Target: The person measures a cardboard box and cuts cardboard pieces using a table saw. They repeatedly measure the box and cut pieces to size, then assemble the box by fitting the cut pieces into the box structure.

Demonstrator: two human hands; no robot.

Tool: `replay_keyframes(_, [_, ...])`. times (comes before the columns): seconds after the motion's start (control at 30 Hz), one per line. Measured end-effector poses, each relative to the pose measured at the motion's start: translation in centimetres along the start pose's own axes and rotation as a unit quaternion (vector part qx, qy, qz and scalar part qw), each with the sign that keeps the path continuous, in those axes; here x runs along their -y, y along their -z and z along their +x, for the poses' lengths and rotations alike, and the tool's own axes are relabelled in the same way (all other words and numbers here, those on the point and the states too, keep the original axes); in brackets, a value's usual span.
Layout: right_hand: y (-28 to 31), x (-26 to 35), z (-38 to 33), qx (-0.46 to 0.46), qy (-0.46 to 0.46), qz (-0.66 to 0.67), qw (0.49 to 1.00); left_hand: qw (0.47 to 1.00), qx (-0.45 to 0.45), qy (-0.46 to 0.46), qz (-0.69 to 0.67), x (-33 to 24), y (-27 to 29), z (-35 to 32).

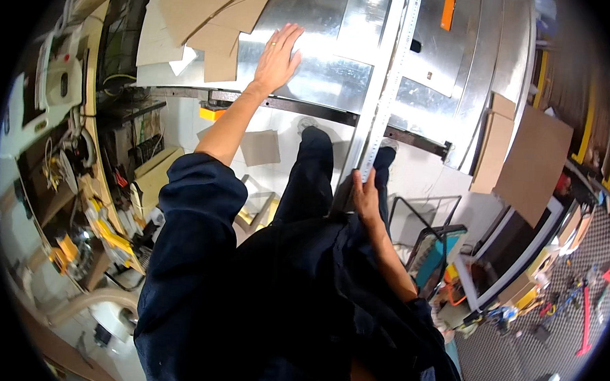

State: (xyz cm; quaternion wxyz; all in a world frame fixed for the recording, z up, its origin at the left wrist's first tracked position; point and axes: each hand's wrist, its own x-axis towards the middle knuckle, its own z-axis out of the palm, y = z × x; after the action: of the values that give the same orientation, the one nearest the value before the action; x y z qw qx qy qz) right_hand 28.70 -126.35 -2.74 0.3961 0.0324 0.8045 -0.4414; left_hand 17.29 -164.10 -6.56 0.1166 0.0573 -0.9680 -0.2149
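Observation:
My left hand (278,56) lies flat on a shiny metal tabletop (309,85), fingers stretched out and nothing in them. A long metal rail (380,102) with a ruler scale along it runs from the far edge of view across the tabletop and past its near edge toward my body. My right hand (369,201) is closed round the near end of this rail, thumb on its left side and fingers on its right. The underside of that grip is hidden.
Brown cardboard pieces (220,33) lie at the tabletop's left; more cardboard (536,156) stands at the right. A dark bar (302,108) follows the near edge. An orange strip (448,11) lies at the far right. A black-framed folding chair (438,247) stands beside my right arm.

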Motion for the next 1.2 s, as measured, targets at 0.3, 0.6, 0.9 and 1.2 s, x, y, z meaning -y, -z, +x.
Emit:
replay_keyframes(0.3, [-2.7,2.0,2.7,-0.099,-0.043,0.134,0.985,0.998,0.04,-0.039,-0.004,0.3,0.6,-1.0])
replay_keyframes(0.6, [-8.1,5.0,3.0,0.006,0.046,0.073,0.996,0.997,0.035,-0.055,-0.051,1.1,0.1,-1.1])
replay_keyframes(0.9, [-12.8,8.6,4.2,0.003,0.045,0.09,0.995,0.991,0.082,-0.081,-0.072,1.7,0.5,-2.1])
replay_keyframes(1.2, [-12.4,8.5,4.4,0.042,-0.023,0.076,0.996,0.987,0.12,-0.089,-0.049,2.5,0.4,-2.1])
